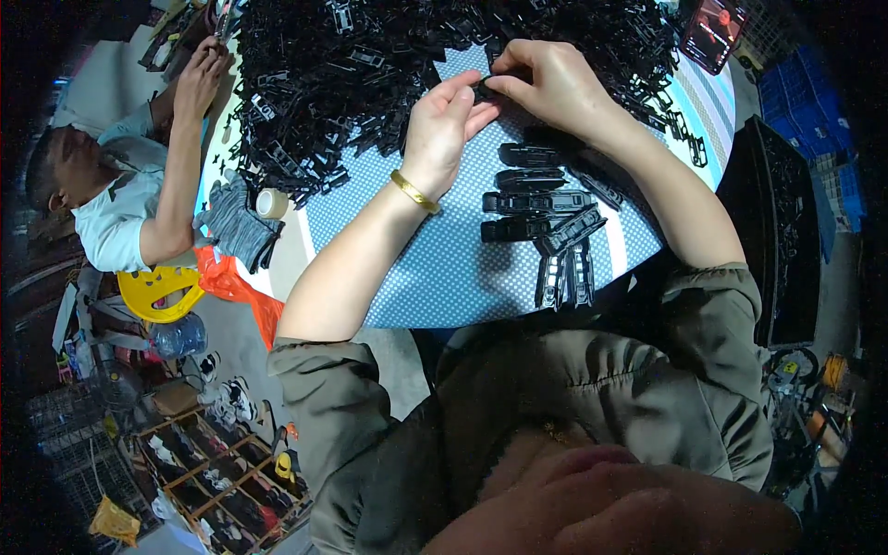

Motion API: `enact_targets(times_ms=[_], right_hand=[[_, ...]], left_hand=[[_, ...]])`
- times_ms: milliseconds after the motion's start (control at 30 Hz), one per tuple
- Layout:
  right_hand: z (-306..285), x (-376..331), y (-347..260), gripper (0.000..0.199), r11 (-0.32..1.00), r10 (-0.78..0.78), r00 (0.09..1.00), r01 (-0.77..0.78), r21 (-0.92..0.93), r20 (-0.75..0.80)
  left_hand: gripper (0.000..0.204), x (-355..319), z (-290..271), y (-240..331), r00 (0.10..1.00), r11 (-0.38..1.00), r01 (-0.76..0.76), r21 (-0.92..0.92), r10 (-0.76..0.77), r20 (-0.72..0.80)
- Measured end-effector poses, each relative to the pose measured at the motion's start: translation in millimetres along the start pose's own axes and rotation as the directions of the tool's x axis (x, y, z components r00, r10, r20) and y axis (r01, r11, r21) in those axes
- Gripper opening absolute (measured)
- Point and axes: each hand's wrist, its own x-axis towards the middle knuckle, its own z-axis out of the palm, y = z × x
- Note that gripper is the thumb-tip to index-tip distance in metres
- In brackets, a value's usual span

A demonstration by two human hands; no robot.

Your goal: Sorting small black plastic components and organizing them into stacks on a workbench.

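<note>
Chin (638, 518) and olive jacket (592, 370) sit nearest, below the counter (407, 287), where left hand (438, 129) and right hand (555, 85) meet in a narrow fingertip grip on a black part (482, 90), mostly hidden, beside the pile (305, 65). A loosened pinch could drop it among lookalikes; the overlapping long pieces (541, 202) near the counter's edge could slide off if the right forearm (647, 166) brushed them.

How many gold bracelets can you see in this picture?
1: the gold bracelet is on the wrist of the person's left hand. None shows by the right hand; sleeves could hide others.
</note>
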Motion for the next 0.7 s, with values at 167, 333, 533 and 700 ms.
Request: enact_targets(times_ms=[167,333,533,700], right_hand=[[1,-1,-3,0.019,0.996,-0.014,1.0,0.012,-0.089,-0.027],[1,-2,1,0.015,0.983,-0.144,0.988,0.136,-0.124,-0.055],[1,-6,-8,0.012,0.951,-0.261,0.962,0.241,-0.191,-0.085],[3,-2,4,0.015,0.954,-0.296,0.941,0.283,-0.098,-0.164]], left_hand=[[0.034,-1,5,3,0.999,1.0,0.019,0.011,-0.019,-0.036],[0.034,-1,5,6,0.997,0.999,0.053,0.002,-0.053,-0.05],[0.032,-2,6,5,0.991,0.954,-0.118,0.276,0.132,-0.031],[0.033,-3,8,19,1.0,1.0,0.013,0.017,-0.013,0.022]])
